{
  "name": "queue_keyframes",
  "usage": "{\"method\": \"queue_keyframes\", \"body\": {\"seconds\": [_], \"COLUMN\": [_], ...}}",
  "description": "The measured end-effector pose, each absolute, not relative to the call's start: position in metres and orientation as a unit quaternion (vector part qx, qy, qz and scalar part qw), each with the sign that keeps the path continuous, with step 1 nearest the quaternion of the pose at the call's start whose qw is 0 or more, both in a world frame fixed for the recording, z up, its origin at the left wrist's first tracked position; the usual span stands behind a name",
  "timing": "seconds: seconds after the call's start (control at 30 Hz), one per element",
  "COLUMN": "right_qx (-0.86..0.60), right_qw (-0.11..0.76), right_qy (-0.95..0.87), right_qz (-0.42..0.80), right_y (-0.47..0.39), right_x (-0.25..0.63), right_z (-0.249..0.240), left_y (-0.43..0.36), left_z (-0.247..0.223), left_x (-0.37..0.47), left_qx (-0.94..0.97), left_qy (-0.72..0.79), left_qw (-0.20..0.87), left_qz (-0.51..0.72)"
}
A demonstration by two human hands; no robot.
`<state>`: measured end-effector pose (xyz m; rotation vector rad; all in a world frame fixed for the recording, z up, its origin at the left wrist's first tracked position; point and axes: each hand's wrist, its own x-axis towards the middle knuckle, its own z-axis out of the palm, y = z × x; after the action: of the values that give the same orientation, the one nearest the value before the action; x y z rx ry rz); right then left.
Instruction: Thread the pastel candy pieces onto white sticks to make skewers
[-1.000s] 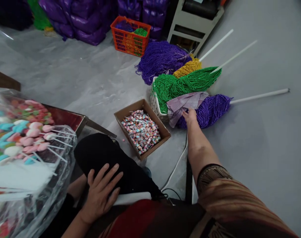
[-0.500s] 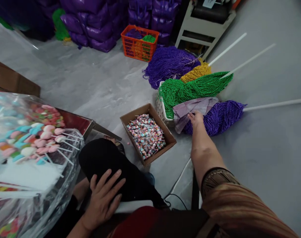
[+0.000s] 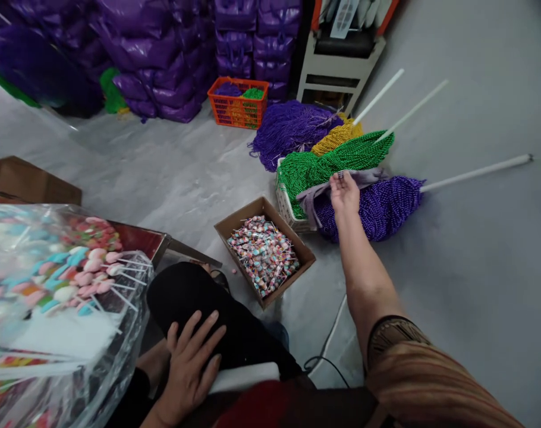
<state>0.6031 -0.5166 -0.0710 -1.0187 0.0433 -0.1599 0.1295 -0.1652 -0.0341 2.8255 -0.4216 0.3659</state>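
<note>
My right hand (image 3: 345, 193) is stretched out over the white basket, its fingers closed on a pale checked cloth (image 3: 313, 193). The cloth lies bunched between green bead strands (image 3: 328, 159) and purple bead strands (image 3: 386, 208). Part of it is hidden behind the hand. My left hand (image 3: 192, 353) rests on my black-clad leg (image 3: 185, 291), fingers spread, holding nothing. Between my leg and the basket sits a cardboard box (image 3: 292, 276) of wrapped lollipops (image 3: 264, 255).
A table at left bears marshmallow sticks (image 3: 92, 270) under clear plastic (image 3: 132, 333). White poles (image 3: 480, 172) stick out from the beads to the right. An orange crate (image 3: 239, 113), stacked purple bags (image 3: 163, 65) and a metal frame (image 3: 337, 71) stand behind. A cable (image 3: 333, 333) runs along the floor.
My right hand has closed on the cloth and lifted it a little, bunching it up. The left hand stays on the leg. The view has tilted slightly.
</note>
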Motion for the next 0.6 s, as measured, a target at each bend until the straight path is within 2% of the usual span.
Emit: {"method": "queue_keyframes", "body": {"seconds": [0.2,0.3,0.43,0.53,0.6], "right_qx": [-0.346,-0.313,-0.294,-0.295,-0.298], "right_qw": [0.938,0.949,0.947,0.918,0.855], "right_qy": [0.029,-0.034,-0.128,-0.212,-0.305], "right_qz": [-0.017,0.009,0.035,0.157,0.294], "right_y": [-0.475,-0.452,-0.411,-0.363,-0.325], "right_x": [0.570,0.552,0.518,0.472,0.435], "right_z": [-0.028,0.007,0.071,0.112,0.127], "left_y": [-0.160,-0.157,-0.168,-0.186,-0.195], "left_z": [-0.024,0.004,0.044,0.063,0.070], "left_x": [0.127,0.147,0.225,0.296,0.328], "left_qx": [0.970,0.948,0.871,0.843,0.832], "left_qy": [-0.124,-0.012,0.054,0.076,0.096], "left_qw": [0.166,0.286,0.471,0.524,0.541], "left_qz": [0.126,0.137,0.131,0.093,0.075]}}
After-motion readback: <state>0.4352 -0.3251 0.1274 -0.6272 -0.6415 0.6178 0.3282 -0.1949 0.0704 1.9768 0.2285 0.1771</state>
